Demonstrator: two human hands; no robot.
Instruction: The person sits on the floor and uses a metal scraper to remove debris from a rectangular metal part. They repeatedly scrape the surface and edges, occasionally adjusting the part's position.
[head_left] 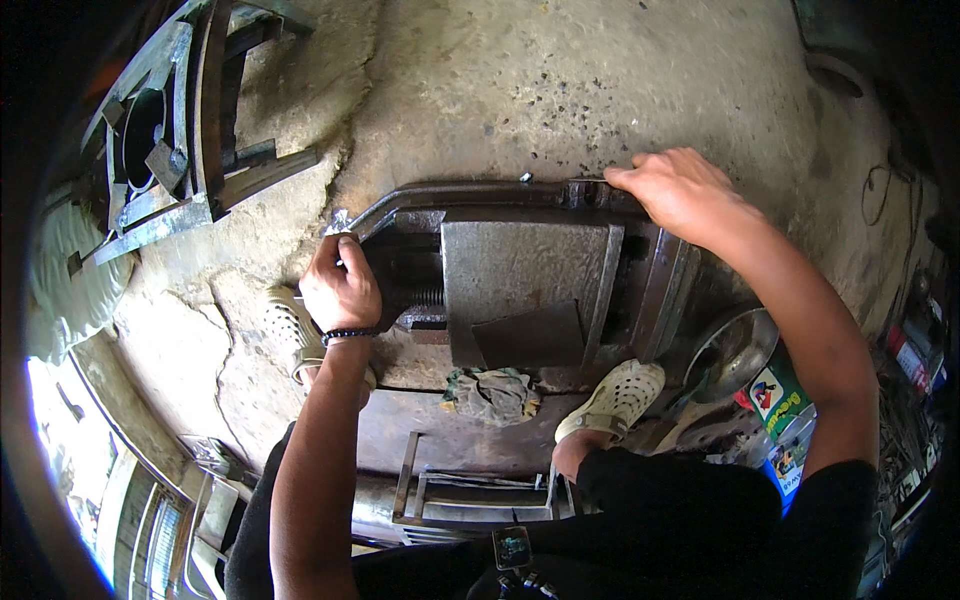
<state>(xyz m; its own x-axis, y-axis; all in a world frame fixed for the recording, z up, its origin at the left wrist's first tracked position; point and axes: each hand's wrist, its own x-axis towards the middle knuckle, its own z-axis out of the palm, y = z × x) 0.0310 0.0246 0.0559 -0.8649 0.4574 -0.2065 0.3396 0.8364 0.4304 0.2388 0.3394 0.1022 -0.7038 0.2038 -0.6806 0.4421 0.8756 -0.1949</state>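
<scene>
A heavy dark metal vise (528,262) lies in front of me, with a threaded screw (428,296) showing at its left. A loose flat dark plate (530,335) rests on the near part of its broad grey surface. Along its far side runs a long bar (440,192), bent toward me at its left end. My left hand (342,284), with a beaded bracelet at the wrist, is closed at that bent end; what its fingers hold is hidden. My right hand (684,190) is closed at the vise's far right corner, fingertips at the bar's right end; its grip is hidden too.
A crumpled cloth (492,396) lies near the vise between my clog-shod feet. Right of it stand a round metal bowl (738,352) and colourful packages (780,400). A welded steel frame (180,140) stands far left. Dark bits (570,120) are scattered on the concrete floor (450,90).
</scene>
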